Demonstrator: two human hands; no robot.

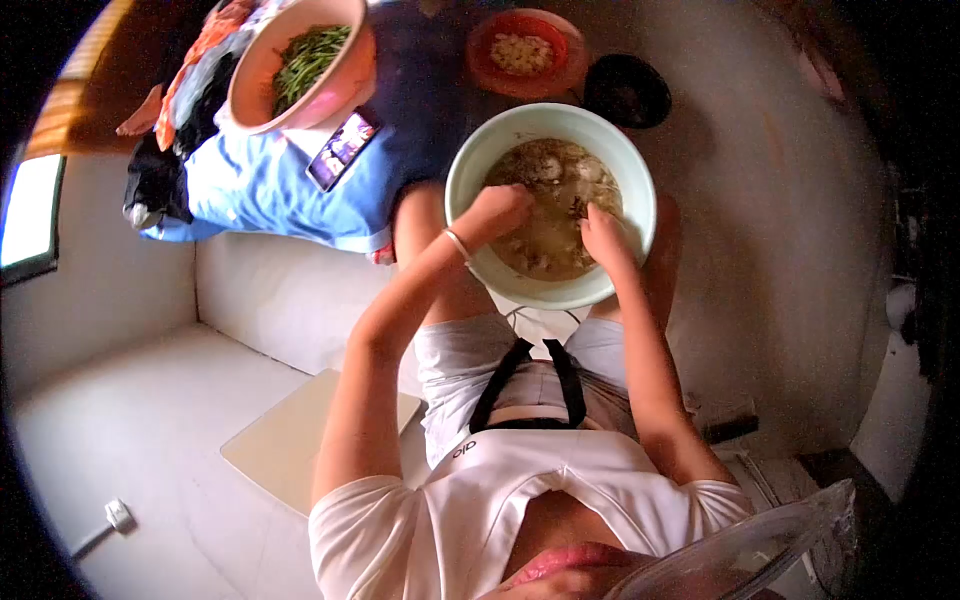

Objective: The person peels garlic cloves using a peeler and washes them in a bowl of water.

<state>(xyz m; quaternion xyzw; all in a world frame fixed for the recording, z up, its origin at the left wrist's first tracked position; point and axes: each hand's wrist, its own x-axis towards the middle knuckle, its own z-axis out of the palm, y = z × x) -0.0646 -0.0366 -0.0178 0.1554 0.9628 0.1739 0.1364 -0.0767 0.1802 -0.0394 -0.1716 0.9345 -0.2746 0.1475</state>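
We have both hands down in the cloudy brown liquid point(548, 248) of a pale green basin point(637, 190). The fingers of our left hand point(502, 211) curl under and go out of sight there, so we cannot tell whether they pinch anything. Our right hand point(604, 236) has its fingers drawn in beside a small dark clump point(578, 207); whether they close on it, we cannot tell either.

Between the two hands lies a strip of open liquid, with more surface on the body side of our fingers. Pale lumps point(590, 170) float beyond them, short of the far wall. Our left wrist, wearing a light bracelet point(457, 246), crosses the left rim; our right hand is near the right wall, its forearm passing over the rim on the body side.

Our left elbow bends outward, the forearm slanting in toward the basin; our right arm reaches forward on a straighter line. The basin sits between our knees.

Farther out, past the rim to the left, are blue cloth point(240, 190), a phone point(343, 150) and a pink basin point(347, 95) of green stalks point(305, 65). Straight beyond our hands stands a red bowl point(484, 50) with pale pieces point(520, 54), a dark bowl point(627, 92) to its right. Grey floor point(770, 240) stretches away rightward.
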